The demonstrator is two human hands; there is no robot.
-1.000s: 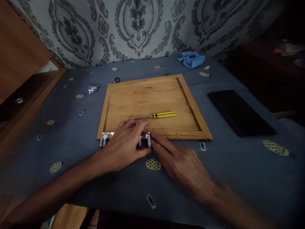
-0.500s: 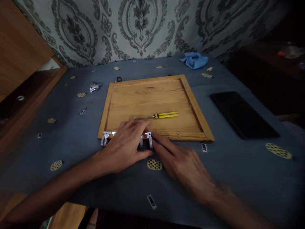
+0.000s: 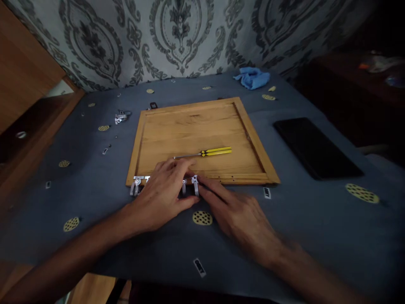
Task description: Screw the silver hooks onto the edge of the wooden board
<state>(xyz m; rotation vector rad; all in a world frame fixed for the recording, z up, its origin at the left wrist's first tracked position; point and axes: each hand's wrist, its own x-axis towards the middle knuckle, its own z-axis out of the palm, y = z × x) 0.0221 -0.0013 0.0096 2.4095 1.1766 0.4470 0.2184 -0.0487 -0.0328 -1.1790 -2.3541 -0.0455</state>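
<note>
Grip of the left hand (image 3: 163, 192), in the head view, curls around a silver hinge (image 3: 195, 185) at the near edge of a wooden panel (image 3: 190, 131). Right hand (image 3: 242, 211) touches the hinge; whether it pinches cannot be told. Beyond the grip lies a yellow-handled screwdriver (image 3: 217, 151).

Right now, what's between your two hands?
The head view shows a silver metal fitting between the left hand and the right hand, at the near edge of the wooden panel.
</note>
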